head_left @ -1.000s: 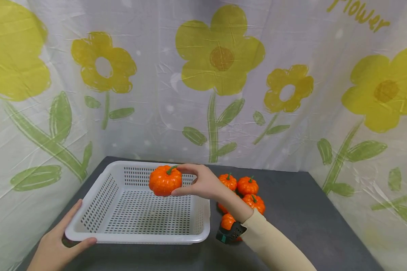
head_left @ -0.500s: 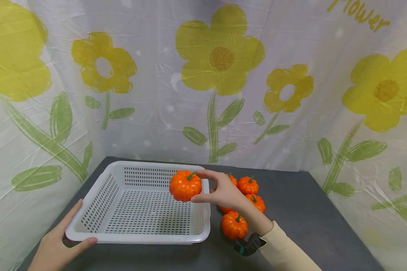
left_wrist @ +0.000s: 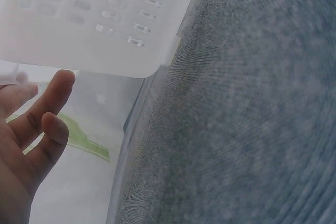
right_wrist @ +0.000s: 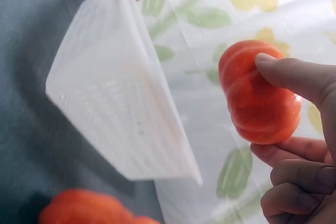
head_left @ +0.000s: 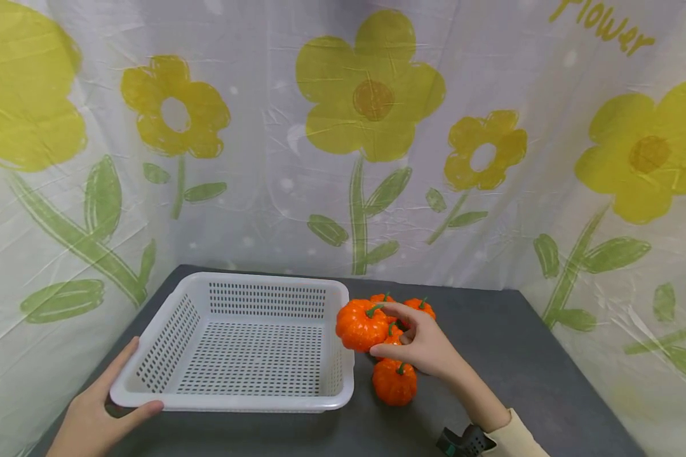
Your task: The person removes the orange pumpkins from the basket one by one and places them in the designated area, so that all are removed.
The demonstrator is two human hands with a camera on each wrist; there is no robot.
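Note:
A small orange toy pumpkin [head_left: 359, 325] with a green stem is pinched between the thumb and fingers of my right hand [head_left: 425, 339]. It hangs above the table, just by the right rim of the white perforated plastic basket [head_left: 234, 403]. The right wrist view shows the thumb on one side of the pumpkin [right_wrist: 257, 95] and fingertips on the other. My left hand [head_left: 91, 406] holds the basket's near left corner, thumb at the front rim, fingers along the left side. Nothing lies inside the basket. In the left wrist view, fingers [left_wrist: 44, 124] show beside the basket wall [left_wrist: 94, 40].
Several more pumpkins [head_left: 395, 383] are grouped on the dark table [head_left: 509, 374] right of the basket, some partly hidden by the right hand. A white curtain [head_left: 251, 209] printed with yellow flowers surrounds the table at the back and sides.
My right hand has carried the pumpkin rightward and slightly down, from over the basket to past its right rim, near the other pumpkins. The left hand and basket have stayed put.

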